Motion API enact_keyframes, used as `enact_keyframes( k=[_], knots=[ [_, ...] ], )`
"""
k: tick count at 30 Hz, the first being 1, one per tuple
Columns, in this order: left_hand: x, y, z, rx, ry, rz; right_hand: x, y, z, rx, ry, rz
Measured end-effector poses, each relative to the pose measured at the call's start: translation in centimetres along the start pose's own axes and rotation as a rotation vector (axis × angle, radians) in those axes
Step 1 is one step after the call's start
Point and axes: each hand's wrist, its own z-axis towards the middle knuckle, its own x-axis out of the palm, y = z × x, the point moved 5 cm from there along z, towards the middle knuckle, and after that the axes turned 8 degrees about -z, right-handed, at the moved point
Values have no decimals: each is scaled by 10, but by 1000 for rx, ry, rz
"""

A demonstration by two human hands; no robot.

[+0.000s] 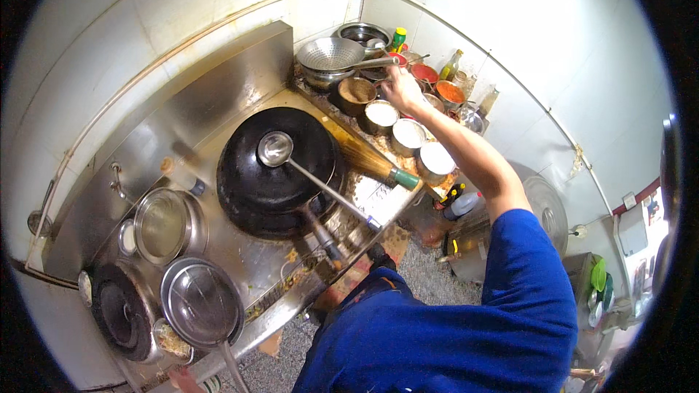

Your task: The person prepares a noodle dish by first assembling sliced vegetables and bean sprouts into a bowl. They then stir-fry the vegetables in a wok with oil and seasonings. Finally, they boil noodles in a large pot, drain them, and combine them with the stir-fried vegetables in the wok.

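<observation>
My right hand (pixel 403 90) reaches over the seasoning pots at the back right, at the handle end of a perforated metal strainer (pixel 331 53). Whether its fingers grip that handle cannot be made out. Only a blurred part of my left hand (pixel 184 380) shows at the bottom edge, close to a mesh strainer (pixel 202 301); what it holds is unclear. In front of me a black wok (pixel 246 180) sits upside down on the steel range, with a long-handled metal ladle (pixel 276 149) lying across it. A bamboo wok brush (pixel 365 157) with a green-wrapped grip lies beside the wok.
Pots of white seasoning (pixel 408 135), a pot of orange-red sauce (pixel 450 92) and a glass bottle (pixel 451 65) crowd the back shelf. At left stand a steel pot of liquid (pixel 159 225) and a dark wok (pixel 121 308). The steel counter edge (pixel 295 305) runs before my body.
</observation>
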Motion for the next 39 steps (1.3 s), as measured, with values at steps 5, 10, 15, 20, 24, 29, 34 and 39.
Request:
enact_keyframes(
  k=[5, 10, 15, 20, 24, 29, 34, 39],
  knots=[
    [83, -17, -104, 299, -224, 288, 64, -85, 117, 12, 186, -356],
    [178, -24, -217, 413, -338, 411, 193, -136, 140, -15, 1106, 278],
    [204, -26, -283, 435, -395, 440, 257, -122, 101, 781, 1124, 1518],
    [159, -39, -338, 425, -407, 434, 271, -154, 150, 836, 1019, 1561],
    [138, -36, -399, 204, -299, 290, 253, -178, 213, 733, 893, 1520],
    [122, 5, -443, 38, -297, 133, 293, -251, 298, 744, 786, 1231],
    [107, 72, -478, -180, -106, 115, 274, -194, 249, 869, 349, 1634],
    [242, 147, -467, -488, 251, 315, 182, -153, 46, 418, 514, 1247]
  ],
)
